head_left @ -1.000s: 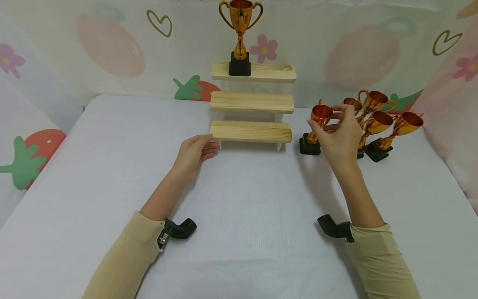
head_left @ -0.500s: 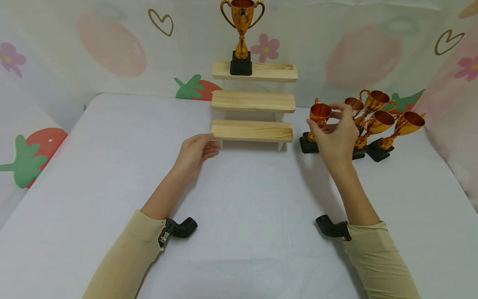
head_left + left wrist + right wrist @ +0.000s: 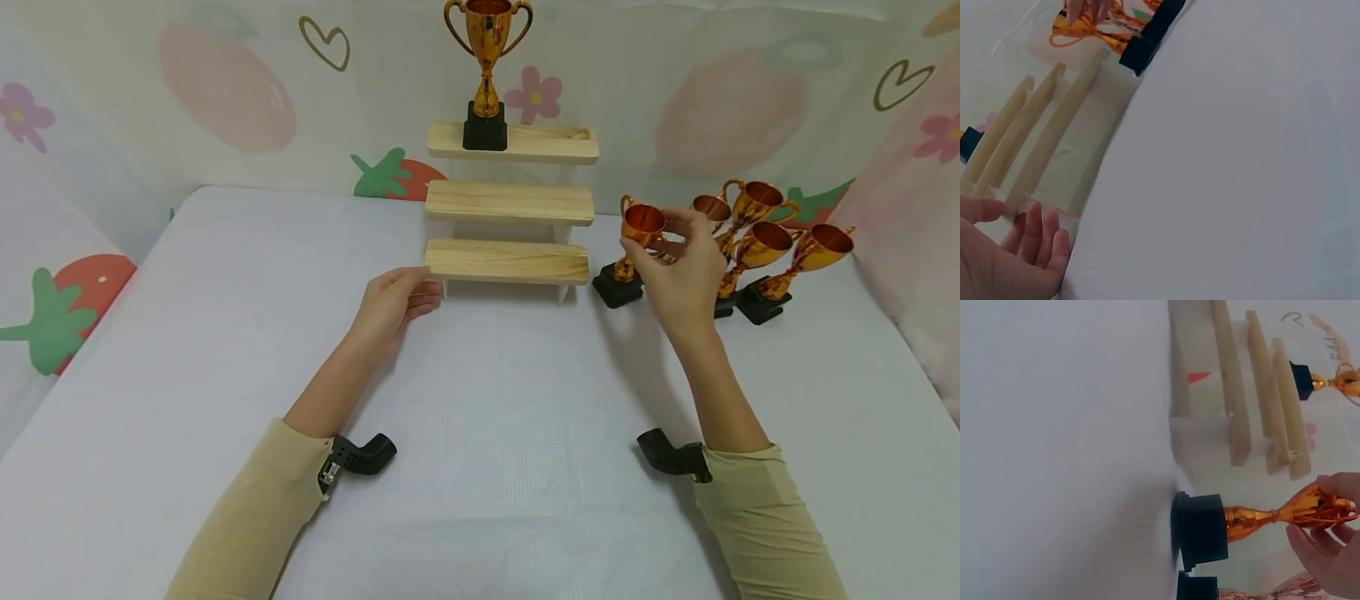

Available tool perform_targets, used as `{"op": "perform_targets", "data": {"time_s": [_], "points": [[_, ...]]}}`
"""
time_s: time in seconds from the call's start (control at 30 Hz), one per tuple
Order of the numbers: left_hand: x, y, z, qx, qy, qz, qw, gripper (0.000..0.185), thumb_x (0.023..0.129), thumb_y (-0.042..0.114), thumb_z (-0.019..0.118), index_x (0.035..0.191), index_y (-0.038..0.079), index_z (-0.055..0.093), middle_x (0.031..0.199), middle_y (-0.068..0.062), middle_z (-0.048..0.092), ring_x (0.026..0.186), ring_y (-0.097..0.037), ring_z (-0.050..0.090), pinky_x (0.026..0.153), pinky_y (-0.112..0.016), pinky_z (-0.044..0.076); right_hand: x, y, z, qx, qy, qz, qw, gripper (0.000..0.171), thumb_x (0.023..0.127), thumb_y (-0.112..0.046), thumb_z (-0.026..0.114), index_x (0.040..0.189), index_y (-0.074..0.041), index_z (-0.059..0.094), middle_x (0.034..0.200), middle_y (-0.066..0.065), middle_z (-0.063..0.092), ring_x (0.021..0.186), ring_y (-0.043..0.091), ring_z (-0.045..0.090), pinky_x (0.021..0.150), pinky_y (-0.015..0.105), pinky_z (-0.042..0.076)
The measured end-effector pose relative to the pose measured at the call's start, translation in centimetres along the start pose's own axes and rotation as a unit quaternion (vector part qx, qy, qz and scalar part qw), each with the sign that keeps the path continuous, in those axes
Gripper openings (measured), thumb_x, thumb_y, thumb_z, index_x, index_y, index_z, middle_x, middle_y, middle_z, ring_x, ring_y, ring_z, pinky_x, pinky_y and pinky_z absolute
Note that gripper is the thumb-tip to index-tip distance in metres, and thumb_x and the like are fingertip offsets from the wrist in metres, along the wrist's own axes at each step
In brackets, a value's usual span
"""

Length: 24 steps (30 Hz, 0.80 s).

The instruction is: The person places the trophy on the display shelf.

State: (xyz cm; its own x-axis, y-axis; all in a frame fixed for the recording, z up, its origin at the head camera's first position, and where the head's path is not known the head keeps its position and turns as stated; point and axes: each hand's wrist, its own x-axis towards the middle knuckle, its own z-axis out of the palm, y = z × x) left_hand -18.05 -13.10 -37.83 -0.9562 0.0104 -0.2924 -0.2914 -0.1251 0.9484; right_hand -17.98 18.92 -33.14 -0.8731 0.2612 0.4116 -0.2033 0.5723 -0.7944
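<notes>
A three-step wooden display stand (image 3: 507,261) is on the table, and my left hand (image 3: 390,310) holds the left end of its lowest board. In the left wrist view, the thumb (image 3: 984,209) lies on one side of that board and the fingers on the other. My right hand (image 3: 686,279) grips a small gold trophy (image 3: 624,268) by its cup, to the right of the stand. The trophy is upright, its black base (image 3: 1200,528) at or just above the tabletop. Another gold trophy (image 3: 486,75) stands on the top step, left of its middle.
Several more trophies (image 3: 780,250) are grouped just right of my right hand, partly hidden by it. The white-covered table (image 3: 480,433) stretches in front of the stand. Behind it hangs a printed backdrop (image 3: 600,75) with strawberries and flowers.
The held trophy has turned in my right hand, so its handles and base now sit at a different angle, slightly left of before. My left hand keeps its place on the stand.
</notes>
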Motion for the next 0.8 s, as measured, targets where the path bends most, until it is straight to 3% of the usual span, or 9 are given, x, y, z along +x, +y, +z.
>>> {"op": "perform_targets", "data": {"time_s": [0.1, 0.2, 0.4, 0.63, 0.8], "points": [[0.0, 0.0, 0.0, 0.003, 0.000, -0.001, 1.0000, 0.041, 0.112, 0.019, 0.052, 0.141, -0.010, 0.053, 0.091, 0.002, 0.068, 0.088, -0.009, 0.067, 0.086, -0.017, 0.058, 0.1, -0.2, -0.2, 0.009, -0.014, 0.002, 1.000, 0.052, 0.093, -0.010, 0.083, 0.138, 0.004, 0.059, 0.133, 0.017, 0.066, 0.090, 0.005, 0.064, 0.076, 0.006, 0.049], [0.0, 0.1, -0.1, 0.007, 0.001, -0.002, 1.0000, 0.041, 0.112, 0.019, 0.051, 0.141, -0.010, 0.053, 0.091, 0.003, 0.068, 0.089, -0.009, 0.067, 0.086, -0.017, 0.058, 0.3, -0.5, -0.5, 0.013, -0.032, 0.004, 0.999, 0.053, 0.093, -0.012, 0.083, 0.139, 0.002, 0.060, 0.132, 0.016, 0.067, 0.086, -0.004, 0.059, 0.076, 0.007, 0.049], [0.0, 0.1, -0.1, 0.012, 0.002, -0.006, 0.9999, 0.042, 0.112, 0.020, 0.051, 0.142, -0.009, 0.053, 0.092, 0.003, 0.068, 0.089, -0.009, 0.067, 0.086, -0.017, 0.058, 0.6, -1.0, -1.3, 0.014, -0.053, 0.009, 0.998, 0.053, 0.094, -0.013, 0.082, 0.141, 0.000, 0.060, 0.131, 0.014, 0.067, 0.088, -0.004, 0.059, 0.078, 0.009, 0.050], [0.0, 0.1, 0.0, 0.010, 0.001, -0.006, 0.9999, 0.043, 0.112, 0.021, 0.052, 0.143, -0.009, 0.053, 0.093, 0.002, 0.068, 0.089, -0.010, 0.067, 0.086, -0.017, 0.058, 0.8, -1.4, -1.9, 0.031, -0.058, 0.026, 0.998, 0.055, 0.094, -0.012, 0.082, 0.141, 0.001, 0.057, 0.126, 0.002, 0.062, 0.091, -0.003, 0.061, 0.079, 0.010, 0.052], [0.1, 0.0, -0.1, 0.007, -0.003, -0.003, 1.0000, 0.043, 0.112, 0.020, 0.052, 0.143, -0.010, 0.053, 0.093, 0.002, 0.068, 0.090, -0.010, 0.067, 0.087, -0.018, 0.058, 0.8, -1.7, -2.2, 0.015, -0.059, 0.036, 0.998, 0.054, 0.094, -0.014, 0.082, 0.141, -0.002, 0.059, 0.130, 0.006, 0.064, 0.093, -0.003, 0.062, 0.081, 0.012, 0.052]]}}
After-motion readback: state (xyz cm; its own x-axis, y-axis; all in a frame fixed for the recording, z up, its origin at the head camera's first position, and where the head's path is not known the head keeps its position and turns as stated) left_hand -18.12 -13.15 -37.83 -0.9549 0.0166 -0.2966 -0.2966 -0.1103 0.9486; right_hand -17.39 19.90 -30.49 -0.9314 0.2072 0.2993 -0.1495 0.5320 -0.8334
